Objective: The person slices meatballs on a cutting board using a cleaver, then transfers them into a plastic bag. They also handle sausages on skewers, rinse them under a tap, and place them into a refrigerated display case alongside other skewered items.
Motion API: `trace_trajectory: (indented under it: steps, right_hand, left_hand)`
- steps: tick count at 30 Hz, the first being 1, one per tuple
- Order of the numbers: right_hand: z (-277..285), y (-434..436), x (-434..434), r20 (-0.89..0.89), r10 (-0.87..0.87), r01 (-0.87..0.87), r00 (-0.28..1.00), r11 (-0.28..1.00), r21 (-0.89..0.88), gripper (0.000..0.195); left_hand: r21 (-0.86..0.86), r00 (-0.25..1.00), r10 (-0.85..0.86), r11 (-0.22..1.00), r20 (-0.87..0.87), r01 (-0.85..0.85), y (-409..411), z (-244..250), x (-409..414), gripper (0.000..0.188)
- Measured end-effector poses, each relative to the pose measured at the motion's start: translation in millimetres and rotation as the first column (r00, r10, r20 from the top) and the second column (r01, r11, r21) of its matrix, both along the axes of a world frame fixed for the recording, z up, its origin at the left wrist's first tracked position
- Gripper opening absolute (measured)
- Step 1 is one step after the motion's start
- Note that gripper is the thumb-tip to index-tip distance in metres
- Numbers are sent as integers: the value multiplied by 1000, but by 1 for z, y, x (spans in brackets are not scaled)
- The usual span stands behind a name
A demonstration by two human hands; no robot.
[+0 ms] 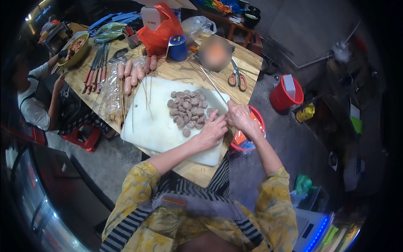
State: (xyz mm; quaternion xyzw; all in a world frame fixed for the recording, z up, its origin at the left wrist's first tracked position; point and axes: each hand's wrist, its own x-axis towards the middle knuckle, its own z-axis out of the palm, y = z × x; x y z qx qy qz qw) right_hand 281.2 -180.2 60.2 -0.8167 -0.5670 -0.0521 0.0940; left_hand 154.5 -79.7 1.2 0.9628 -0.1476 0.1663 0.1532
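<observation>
A white cutting board (154, 126) lies tilted on the wooden table, with a pile of round greyish-brown meatballs or sausage slices (187, 108) on it. My left hand (212, 130) rests at the right side of the pile, fingers bent; what lies under them is hidden. Beside it, at the board's right edge, my right hand (241, 118) is closed around the handle of a long-bladed knife (214, 85), whose blade points up and away. Thin bamboo skewers (148, 97) lie across the board's left part. Pink sausages (133, 74) lie beyond its upper left corner.
Scissors (237, 75), a blue tub (178, 48) and a red plastic bag (160, 31) stand or lie on the table's far part. A red bin (263, 123) is below the right edge. At left a person (41, 97) holds skewers by a yellow bowl (80, 52).
</observation>
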Motion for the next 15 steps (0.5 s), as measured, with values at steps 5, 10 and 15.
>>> trace_trajectory:
  steps: [5, 10, 15]
  right_hand:
    - [3, 24, 37, 287, 149, -105, 946, 981, -164, 22]
    - [-16, 49, 73, 393, 277, -204, 877, 955, -217, 38]
    - [-31, 63, 93, 385, 189, -130, 903, 976, -175, 40]
  left_hand:
    - [64, 992, 99, 994, -75, -94, 16, -5, 18, 24]
    - [40, 991, 117, 993, -58, -115, 16, -4, 11, 27]
    - [-259, 984, 148, 959, 103, -117, 4, 0, -31, 29]
